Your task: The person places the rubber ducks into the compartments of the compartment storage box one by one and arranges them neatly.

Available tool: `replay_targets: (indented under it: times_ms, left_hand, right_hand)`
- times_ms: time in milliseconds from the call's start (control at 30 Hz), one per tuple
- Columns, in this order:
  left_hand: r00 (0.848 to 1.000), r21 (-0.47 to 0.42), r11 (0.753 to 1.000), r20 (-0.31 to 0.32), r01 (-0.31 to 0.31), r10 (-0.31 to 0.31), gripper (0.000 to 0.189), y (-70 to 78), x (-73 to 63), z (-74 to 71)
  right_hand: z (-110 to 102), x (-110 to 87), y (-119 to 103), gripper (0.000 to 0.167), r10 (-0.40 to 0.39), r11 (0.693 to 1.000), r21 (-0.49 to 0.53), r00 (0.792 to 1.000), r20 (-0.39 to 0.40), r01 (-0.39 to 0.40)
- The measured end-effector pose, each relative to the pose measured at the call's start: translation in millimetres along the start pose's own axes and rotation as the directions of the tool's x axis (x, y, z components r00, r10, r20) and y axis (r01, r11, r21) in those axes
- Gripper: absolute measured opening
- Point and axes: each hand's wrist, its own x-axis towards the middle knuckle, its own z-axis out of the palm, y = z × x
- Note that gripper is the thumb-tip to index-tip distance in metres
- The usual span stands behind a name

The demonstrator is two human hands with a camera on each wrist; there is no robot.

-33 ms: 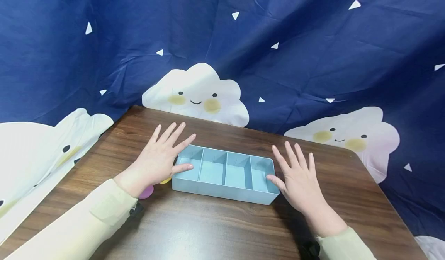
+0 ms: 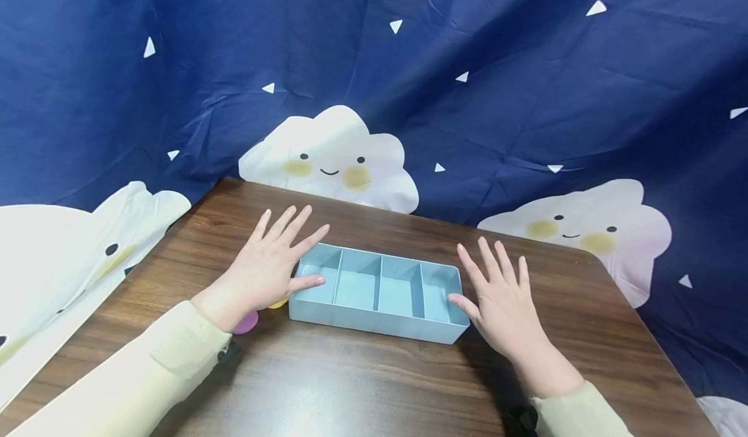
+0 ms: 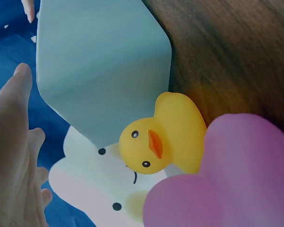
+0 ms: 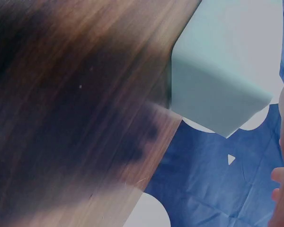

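1. What's new? Nothing we can spot: going by the head view, both hands and the box (image 2: pixel 374 323) sit just as they did a moment earlier. We'd read that as a pause, with the work no further along.
2. Left hand (image 2: pixel 269 265): fingers straight and fanned wide, aimed around 1 o'clock (12 being the table's (image 2: pixel 350 385) far edge). We see no grip on anything. From it, the box is at 3 to 4 o'clock, really near.
3. Right hand (image 2: pixel 505 307): same deal, fingers straight and spread, aimed around 11, holding nothing. Its box is at about 9 o'clock.
4. Both thumbs overlap the box ends in the head view, but we can't tell if they touch.
5. Off the box's 9 o'clock end, the duck (image 3: pixel 180 135) is just beside it, with the pink thing (image 3: pixel 236 175) next to the duck, partly under our left wrist in the head view.
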Motion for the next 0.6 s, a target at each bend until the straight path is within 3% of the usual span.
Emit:
replay_targets:
  times_ms: [300,467,600]
  left_hand:
    - [1.000,-0.020,1.000,0.009,0.009,-0.009,0.084,3.7,-3.0,-1.5]
    - [1.000,-0.012,1.000,0.011,0.020,-0.020,0.084,2.6,-8.4,-1.8]
    - [1.000,-0.017,0.999,0.003,0.027,-0.027,0.085,2.1,-10.9,-4.0]
  right_hand:
    - [2,-2.7,-5,0.082,-0.003,0.999,0.034,0.998,0.056,0.002]
    - [0,-8.7,-6,0.082,0.054,0.992,0.110,0.990,0.127,-0.068]
    - [-1,-10.5,-6,0.080,0.094,0.974,0.179,0.969,0.229,-0.137]
